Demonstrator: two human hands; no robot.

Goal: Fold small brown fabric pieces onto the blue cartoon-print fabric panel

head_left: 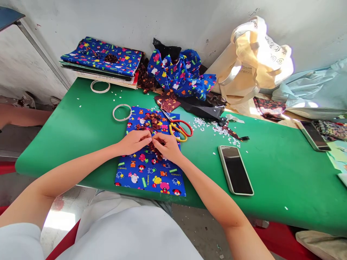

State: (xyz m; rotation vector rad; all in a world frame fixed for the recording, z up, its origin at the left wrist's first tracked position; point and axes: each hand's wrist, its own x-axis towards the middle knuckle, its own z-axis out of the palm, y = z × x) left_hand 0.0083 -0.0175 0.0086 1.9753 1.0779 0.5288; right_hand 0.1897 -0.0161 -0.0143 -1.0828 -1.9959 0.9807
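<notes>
My left hand and my right hand meet fingertip to fingertip over a blue cartoon-print cloth. Both are closed in a pinch, and whatever sits between the fingers is too small and too covered to make out. Small cut pieces of dark brown patterned fabric form a loose pile just beyond the fingertips, and more brown pieces show beneath my right hand. Scissors with red and yellow handles lie at the cloth's right edge, blades pointing away from me.
Two tape rolls lie left of the cloth. Folded blue cloth tops a stack at the back left, beside crumpled blue cloth. White paper scraps, a phone and a cream tote bag are to the right.
</notes>
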